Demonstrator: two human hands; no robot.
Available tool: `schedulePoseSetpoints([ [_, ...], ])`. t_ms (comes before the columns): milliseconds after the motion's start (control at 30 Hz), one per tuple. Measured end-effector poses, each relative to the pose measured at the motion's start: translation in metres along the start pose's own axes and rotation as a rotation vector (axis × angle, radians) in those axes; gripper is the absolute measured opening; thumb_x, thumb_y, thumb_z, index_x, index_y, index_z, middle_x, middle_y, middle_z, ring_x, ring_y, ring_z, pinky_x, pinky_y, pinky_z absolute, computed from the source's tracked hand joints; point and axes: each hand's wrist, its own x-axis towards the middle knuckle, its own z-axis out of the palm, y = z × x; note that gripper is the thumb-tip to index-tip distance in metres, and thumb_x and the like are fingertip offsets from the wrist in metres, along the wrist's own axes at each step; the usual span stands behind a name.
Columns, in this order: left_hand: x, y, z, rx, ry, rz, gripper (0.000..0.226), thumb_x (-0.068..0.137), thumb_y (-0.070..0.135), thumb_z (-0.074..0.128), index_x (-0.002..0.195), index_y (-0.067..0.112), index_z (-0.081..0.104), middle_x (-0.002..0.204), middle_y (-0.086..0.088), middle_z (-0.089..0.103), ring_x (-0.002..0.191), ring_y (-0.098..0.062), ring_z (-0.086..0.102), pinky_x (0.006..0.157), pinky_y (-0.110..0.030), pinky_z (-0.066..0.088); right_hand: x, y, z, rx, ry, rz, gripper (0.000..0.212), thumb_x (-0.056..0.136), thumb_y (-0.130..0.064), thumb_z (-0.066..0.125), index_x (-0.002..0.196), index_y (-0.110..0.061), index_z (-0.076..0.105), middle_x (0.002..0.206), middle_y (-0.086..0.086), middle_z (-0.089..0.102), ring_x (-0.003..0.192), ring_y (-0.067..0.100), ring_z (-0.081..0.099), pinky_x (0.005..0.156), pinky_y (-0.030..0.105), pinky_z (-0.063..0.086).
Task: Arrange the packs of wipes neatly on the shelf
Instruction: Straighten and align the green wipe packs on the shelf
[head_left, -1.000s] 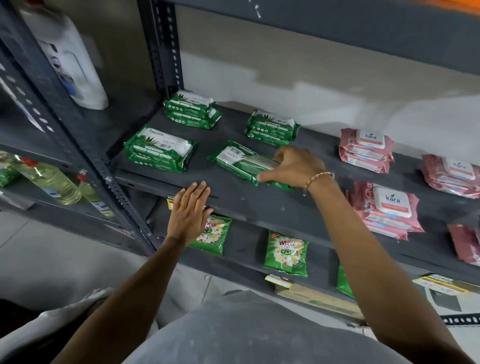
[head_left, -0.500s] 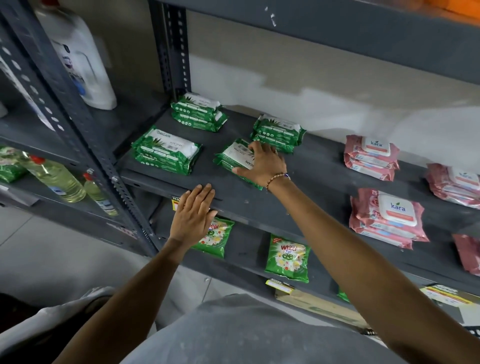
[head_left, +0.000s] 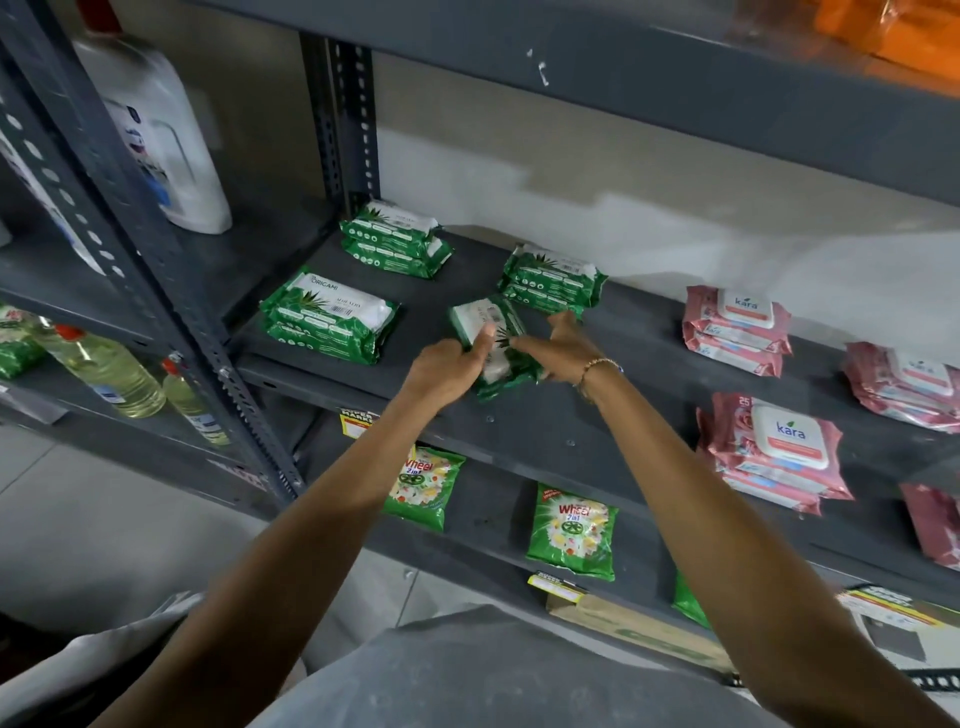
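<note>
A green and white pack of wipes (head_left: 480, 325) lies tilted near the middle of the grey shelf (head_left: 545, 415). My left hand (head_left: 449, 366) grips its left side with the thumb on top. My right hand (head_left: 558, 345) holds its right side, fingers partly spread. Three stacks of green packs sit around it: front left (head_left: 330, 314), back left (head_left: 395, 239) and just behind (head_left: 553, 278). Pink Kara packs lie to the right in stacks, one at the back (head_left: 735, 327) and one at the front (head_left: 774, 452).
A white jug (head_left: 156, 135) stands on the left bay's shelf, with oil bottles (head_left: 111, 371) one level below. Green Wheel detergent sachets (head_left: 571, 532) lie on the lower shelf. A perforated grey upright (head_left: 156, 291) divides the bays. More pink packs (head_left: 904, 384) sit at far right.
My left hand rose from the shelf's front edge onto the green pack. My right hand shifted to the pack's right side, and the pack has turned to lie lengthwise, front to back.
</note>
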Motion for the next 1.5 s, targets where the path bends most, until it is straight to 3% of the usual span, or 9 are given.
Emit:
schedulePoseSetpoints([
  [67,0.008,-0.002,-0.011,0.026,-0.069,0.033,0.08,0.086,0.073,0.031,0.092,-0.002,0.058,0.074,-0.007,0.055,0.067,-0.02,0.054,0.056,-0.034,0.038,-0.019,0.002,0.009,0.2,-0.151,0.113,0.086,0.085,-0.045,0.061,0.141,-0.015,0.004,0.121,0.015,0.057,0.071,0.02,0.071,0.076,0.037,0.061],
  [167,0.011,-0.006,-0.014,-0.046,-0.015,0.089,0.084,0.088,0.064,0.043,0.122,-0.012,0.05,0.12,-0.027,0.06,0.109,-0.037,0.058,0.087,-0.044,0.046,-0.044,0.005,0.026,0.238,-0.203,0.165,0.099,0.085,-0.055,0.054,0.145,-0.011,-0.011,0.094,0.016,0.072,0.062,0.019,0.071,0.07,0.032,0.061],
  [300,-0.008,-0.009,0.002,-0.211,0.292,0.051,0.071,0.09,0.055,0.049,0.132,-0.002,0.047,0.133,-0.021,0.048,0.12,-0.035,0.049,0.095,-0.04,0.042,-0.042,0.001,0.007,0.028,0.138,-0.003,0.068,0.082,-0.066,0.045,0.107,-0.003,0.048,0.063,0.01,0.073,0.056,0.019,0.071,0.069,0.04,0.061],
  [467,-0.022,-0.018,0.024,-0.363,0.173,-0.147,0.082,0.092,0.061,0.032,0.116,-0.016,0.048,0.115,-0.033,0.056,0.099,-0.042,0.058,0.083,-0.041,0.046,0.005,-0.015,-0.025,-0.077,0.308,-0.223,0.026,0.087,-0.039,0.052,0.072,-0.019,0.056,0.069,0.001,0.058,0.065,0.014,0.056,0.068,0.028,0.044],
  [567,-0.019,-0.011,0.027,-0.434,0.064,-0.233,0.082,0.087,0.07,0.03,0.122,-0.003,0.044,0.103,-0.018,0.067,0.071,-0.025,0.069,0.082,-0.042,0.056,0.029,-0.012,-0.019,-0.138,0.144,-0.176,0.039,0.09,-0.043,0.052,0.108,-0.011,0.065,0.105,0.01,0.065,0.099,0.023,0.06,0.086,0.032,0.046],
  [767,0.0,-0.003,0.02,-0.596,0.074,-0.254,0.07,0.09,0.056,0.048,0.132,0.002,0.034,0.123,-0.018,0.059,0.081,-0.026,0.071,0.067,-0.033,0.06,0.034,0.013,-0.014,-0.078,0.079,-0.075,0.045,0.08,-0.046,0.059,0.052,-0.02,0.036,0.048,-0.004,0.034,0.043,0.013,0.031,0.048,0.029,0.024],
  [967,0.022,-0.006,0.008,-0.642,0.037,-0.219,0.066,0.087,0.053,0.057,0.128,0.002,0.049,0.133,-0.012,0.052,0.101,-0.022,0.055,0.078,-0.033,0.057,0.02,0.04,-0.025,0.145,-0.04,0.102,0.047,0.067,-0.058,0.073,0.076,-0.017,0.052,0.073,0.002,0.053,0.071,0.015,0.052,0.075,0.035,0.05],
  [1167,0.027,-0.005,-0.002,-0.518,-0.117,-0.204,0.088,0.083,0.065,0.052,0.145,0.005,0.036,0.151,-0.008,0.038,0.128,-0.026,0.047,0.097,-0.041,0.051,0.0,0.059,-0.014,0.375,-0.129,0.198,0.057,0.067,-0.052,0.077,0.103,-0.01,0.065,0.071,-0.001,0.051,0.063,0.012,0.05,0.061,0.025,0.048],
  [1500,0.03,-0.009,-0.014,-0.514,-0.224,-0.126,0.065,0.088,0.048,0.058,0.136,0.004,0.05,0.145,-0.006,0.046,0.126,-0.02,0.049,0.088,-0.033,0.05,-0.015,0.065,0.007,0.51,-0.037,0.193,0.041,0.069,-0.058,0.072,0.082,-0.02,0.062,0.084,0.001,0.06,0.074,0.015,0.06,0.065,0.026,0.054],
])
